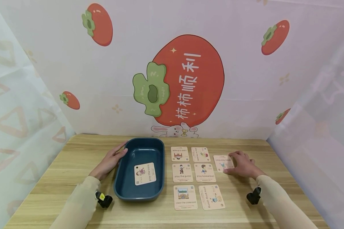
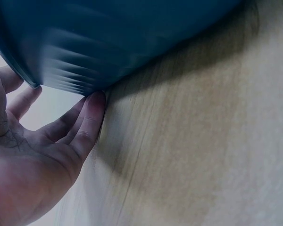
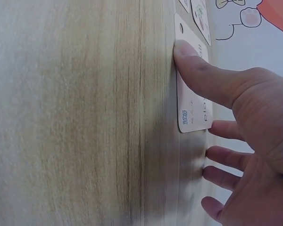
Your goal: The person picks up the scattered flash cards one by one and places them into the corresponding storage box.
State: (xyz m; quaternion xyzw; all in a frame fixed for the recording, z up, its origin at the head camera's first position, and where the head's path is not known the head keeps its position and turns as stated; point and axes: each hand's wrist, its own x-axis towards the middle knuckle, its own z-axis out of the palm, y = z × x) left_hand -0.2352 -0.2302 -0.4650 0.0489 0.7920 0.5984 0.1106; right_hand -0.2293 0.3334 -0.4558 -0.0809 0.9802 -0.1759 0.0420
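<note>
My left hand (image 1: 111,160) holds the left wall of a deep blue plastic tray (image 1: 117,183), thumb at the rim; in the left wrist view, fingertips (image 2: 96,101) touch its lower outside. A "play the violin" card (image 1: 144,173) lies inside the tray. At the right, my right hand (image 1: 242,165) grips a "play football" card (image 1: 221,163) by its edges. The right wrist view has the thumb on one edge of this card (image 3: 191,115) and the index finger at a corner, other fingers spread. Beside it lie the "play basketball" card (image 1: 205,172) and the "play on the slide" card (image 1: 200,154).
Further cards lie on the wooden table (image 1: 149,216): "take a break" (image 1: 179,154), "play the guitar" (image 1: 182,172), "clean the classroom" (image 1: 185,197) and "play ping-pong" (image 1: 212,197). A printed cloth (image 1: 240,124) stands behind the table and at both sides.
</note>
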